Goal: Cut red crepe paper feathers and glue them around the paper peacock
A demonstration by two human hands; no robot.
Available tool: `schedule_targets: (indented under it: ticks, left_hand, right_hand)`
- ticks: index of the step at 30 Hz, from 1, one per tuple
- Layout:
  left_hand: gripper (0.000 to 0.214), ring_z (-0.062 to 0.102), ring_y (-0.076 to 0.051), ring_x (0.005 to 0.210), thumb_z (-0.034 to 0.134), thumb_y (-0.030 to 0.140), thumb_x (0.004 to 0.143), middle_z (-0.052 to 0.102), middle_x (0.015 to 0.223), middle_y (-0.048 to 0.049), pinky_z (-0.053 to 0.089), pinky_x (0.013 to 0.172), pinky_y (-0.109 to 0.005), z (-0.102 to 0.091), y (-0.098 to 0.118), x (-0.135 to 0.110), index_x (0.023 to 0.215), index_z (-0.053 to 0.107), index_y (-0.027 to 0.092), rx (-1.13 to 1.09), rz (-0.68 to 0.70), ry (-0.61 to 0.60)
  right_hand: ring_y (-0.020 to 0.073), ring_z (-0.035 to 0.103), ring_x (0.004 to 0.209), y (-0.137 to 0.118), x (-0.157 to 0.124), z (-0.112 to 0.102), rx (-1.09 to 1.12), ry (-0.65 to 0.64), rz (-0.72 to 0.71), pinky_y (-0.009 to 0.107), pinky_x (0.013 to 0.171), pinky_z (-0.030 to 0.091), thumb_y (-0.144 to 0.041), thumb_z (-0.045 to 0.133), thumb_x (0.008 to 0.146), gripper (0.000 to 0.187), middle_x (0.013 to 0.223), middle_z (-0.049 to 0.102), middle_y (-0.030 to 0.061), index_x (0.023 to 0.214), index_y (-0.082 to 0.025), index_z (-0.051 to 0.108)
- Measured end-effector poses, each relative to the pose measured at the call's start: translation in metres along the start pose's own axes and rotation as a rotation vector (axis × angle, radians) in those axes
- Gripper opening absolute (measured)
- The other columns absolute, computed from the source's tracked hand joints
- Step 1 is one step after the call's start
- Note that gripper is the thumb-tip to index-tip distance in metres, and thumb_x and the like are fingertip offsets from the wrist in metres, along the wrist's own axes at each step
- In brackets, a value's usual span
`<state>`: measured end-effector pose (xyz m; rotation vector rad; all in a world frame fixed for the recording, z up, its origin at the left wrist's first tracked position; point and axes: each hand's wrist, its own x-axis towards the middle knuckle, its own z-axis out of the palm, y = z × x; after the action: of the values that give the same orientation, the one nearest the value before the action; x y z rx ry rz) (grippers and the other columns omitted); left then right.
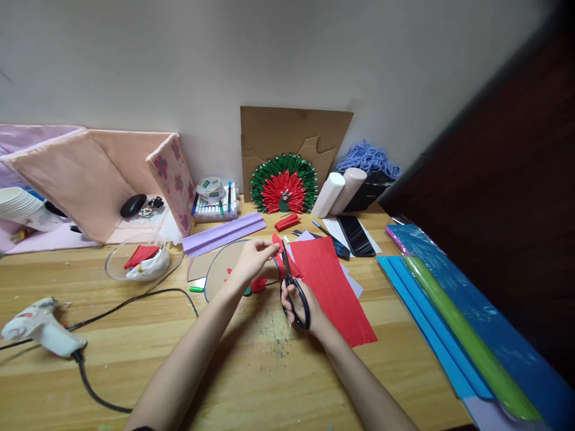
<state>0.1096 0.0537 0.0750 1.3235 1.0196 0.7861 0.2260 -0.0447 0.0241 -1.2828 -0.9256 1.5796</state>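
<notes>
My left hand [257, 257] pinches a small piece of red crepe paper [277, 240] between thumb and fingers. Black-handled scissors [302, 308] are in my right hand [299, 304], their blades pointing up and away beside the red piece. Whether the blades touch the paper, I cannot tell. Just right of the scissors lies a large sheet of red crepe paper [330, 287], over some lilac paper [353, 281]. Under my left wrist is a round cardboard piece [220, 269] with a blue outline; red petal-like bits [258, 284] rest on it, partly hidden by my arm.
A white glue gun [45, 329] with its black cord lies at left, near a clear bowl [110, 266]. Behind stand a marker box [215, 209] and cardboard with a red-and-green peacock [284, 182]. A phone [356, 235] and blue and green rolls [467, 335] are at right.
</notes>
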Motion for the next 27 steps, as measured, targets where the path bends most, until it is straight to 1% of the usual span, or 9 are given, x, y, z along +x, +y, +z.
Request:
schedule_targets:
  ticks: [6,11,15,21,27]
  left_hand:
    - [0.031,0.045,-0.011,0.06,0.062,0.044,0.065,0.052,0.06,0.0008,0.037,0.063,-0.026,-0.001,0.004,-0.002,0.064,0.06,0.013,0.047,-0.001,0.012]
    - [0.03,0.046,-0.012,0.06,0.061,0.044,0.066,0.053,0.06,0.0006,0.037,0.062,-0.025,-0.001,0.003,-0.001,0.064,0.06,0.014,0.073,0.011,0.012]
    - [0.028,0.046,-0.012,0.058,0.064,0.042,0.063,0.053,0.058,0.0009,0.036,0.059,-0.024,0.0,0.008,-0.003,0.06,0.059,0.014,0.074,-0.001,-0.008]
    - [0.026,0.046,-0.011,0.057,0.065,0.039,0.062,0.053,0.056,0.0018,0.035,0.059,-0.024,0.002,0.012,-0.005,0.058,0.059,0.014,0.09,-0.033,-0.015]
    - [0.023,0.047,-0.012,0.059,0.062,0.035,0.066,0.053,0.057,0.0014,0.036,0.061,-0.024,0.001,0.009,-0.004,0.058,0.059,0.014,0.094,-0.024,-0.001]
  right_hand:
    - [0.0058,0.04,0.027,0.002,0.0,-0.001,-0.051,0.028,-0.02,0.016,0.027,0.031,-0.08,0.054,0.052,0.064,0.041,0.04,-0.0105,0.071,-0.02,0.043]
    - [0.0059,0.043,0.031,-0.004,-0.005,0.002,-0.011,-0.026,-0.045,0.018,0.031,0.039,-0.086,0.047,0.053,0.069,0.045,0.045,-0.0076,0.07,-0.019,0.044]
    - [0.006,0.043,0.031,-0.003,-0.005,0.001,0.001,-0.036,-0.05,0.018,0.032,0.039,-0.089,0.045,0.05,0.072,0.045,0.046,-0.0071,0.068,-0.019,0.044]
    - [0.0069,0.042,0.029,0.003,0.0,-0.001,0.027,-0.019,-0.024,0.019,0.03,0.039,-0.085,0.049,0.053,0.069,0.043,0.043,-0.0089,0.07,-0.019,0.045]
    - [0.0063,0.041,0.028,0.009,0.003,-0.005,0.008,0.009,-0.014,0.016,0.027,0.034,-0.077,0.056,0.056,0.062,0.042,0.042,-0.0097,0.073,-0.019,0.046]
